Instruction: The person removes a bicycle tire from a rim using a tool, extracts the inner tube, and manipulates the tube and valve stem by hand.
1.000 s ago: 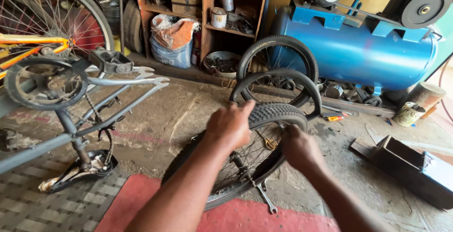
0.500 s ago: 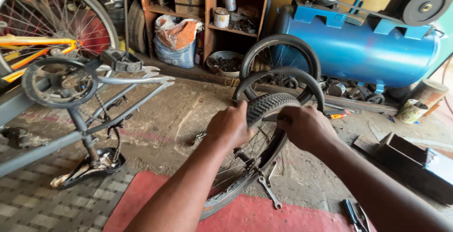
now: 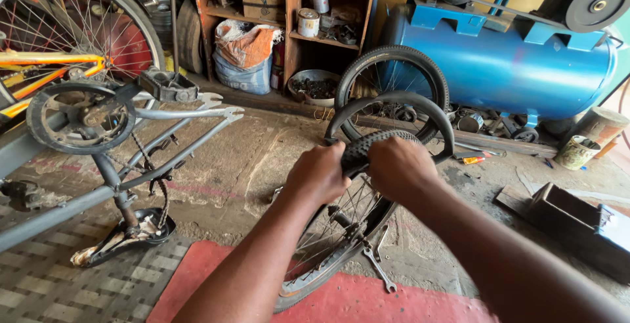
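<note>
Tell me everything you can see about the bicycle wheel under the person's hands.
The bicycle wheel stands upright on edge, its lower rim on a red mat. It has a metal rim, thin spokes and a hub axle. A black knobby tyre sits over its top, seemingly only partly seated. The left hand and right hand both grip that top. A spanner lies beside it on the floor.

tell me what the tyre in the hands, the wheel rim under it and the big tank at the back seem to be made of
Knobby black tyre: looks like matte rubber, with moulded tread blocks, bending under the left hand and right hand.
Spoked silver wheel rim: apparently bare metal, dull grey shine, thin wire spokes.
Large blue cylindrical tank: probably painted steel, smooth and glossy with highlights.
</note>
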